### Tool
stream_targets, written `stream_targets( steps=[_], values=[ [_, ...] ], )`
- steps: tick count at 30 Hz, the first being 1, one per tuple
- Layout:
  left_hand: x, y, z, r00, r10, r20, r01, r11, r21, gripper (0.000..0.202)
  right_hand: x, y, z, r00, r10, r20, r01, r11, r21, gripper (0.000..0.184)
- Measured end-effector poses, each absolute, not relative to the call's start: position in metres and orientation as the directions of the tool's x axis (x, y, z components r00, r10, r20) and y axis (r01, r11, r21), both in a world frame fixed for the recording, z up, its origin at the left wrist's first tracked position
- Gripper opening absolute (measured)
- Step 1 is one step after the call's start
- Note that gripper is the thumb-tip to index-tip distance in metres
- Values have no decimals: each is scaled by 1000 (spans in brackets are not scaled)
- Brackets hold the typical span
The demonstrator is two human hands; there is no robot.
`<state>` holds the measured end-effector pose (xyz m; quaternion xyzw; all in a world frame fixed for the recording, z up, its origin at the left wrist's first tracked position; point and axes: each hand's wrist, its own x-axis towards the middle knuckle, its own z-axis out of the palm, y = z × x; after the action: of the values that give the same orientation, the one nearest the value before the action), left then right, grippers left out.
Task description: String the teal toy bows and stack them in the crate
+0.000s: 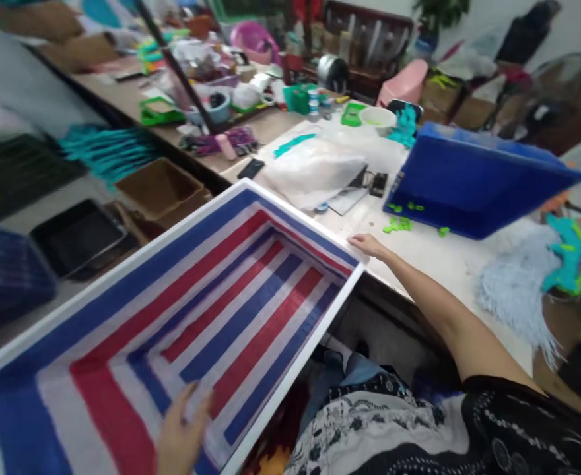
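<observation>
A large white-rimmed tray point(251, 323), lined with red, white and blue striped sheeting, stretches from the lower left to the table's front edge. Its inside shows only the lining. At its far right corner, my right hand point(367, 245) grips the rim with bent fingers. My left hand point(184, 429) is slightly blurred over the near part of the tray, fingers apart and holding nothing. Whether its fingertips touch the lining, I cannot tell.
A blue bin point(478, 178) lies tilted on the white tabletop point(419, 257), with small green pieces point(398, 225) around its edge. White plastic bags point(315, 168) and a phone point(251, 169) lie beyond the tray. An open cardboard box point(159, 188) stands at left.
</observation>
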<state>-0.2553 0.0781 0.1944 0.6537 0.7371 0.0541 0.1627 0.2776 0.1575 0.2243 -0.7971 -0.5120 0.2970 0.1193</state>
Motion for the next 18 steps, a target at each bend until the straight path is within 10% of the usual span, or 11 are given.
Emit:
stream_targets(
  steps=[3, 9, 18],
  values=[
    [-153, 49, 184, 280, 905, -322, 891, -120, 438, 70, 281, 146, 210, 265, 898, -352, 740, -423, -522, 33],
    [-92, 23, 189, 77, 850, -521, 991, -125, -57, 43, 278, 145, 204, 247, 908, -340, 776, -395, -492, 34],
    [-78, 35, 189, 114, 902, -416, 974, -183, -130, 36, 291, 164, 203, 194, 939, -285, 792, -321, -519, 31]
  ],
)
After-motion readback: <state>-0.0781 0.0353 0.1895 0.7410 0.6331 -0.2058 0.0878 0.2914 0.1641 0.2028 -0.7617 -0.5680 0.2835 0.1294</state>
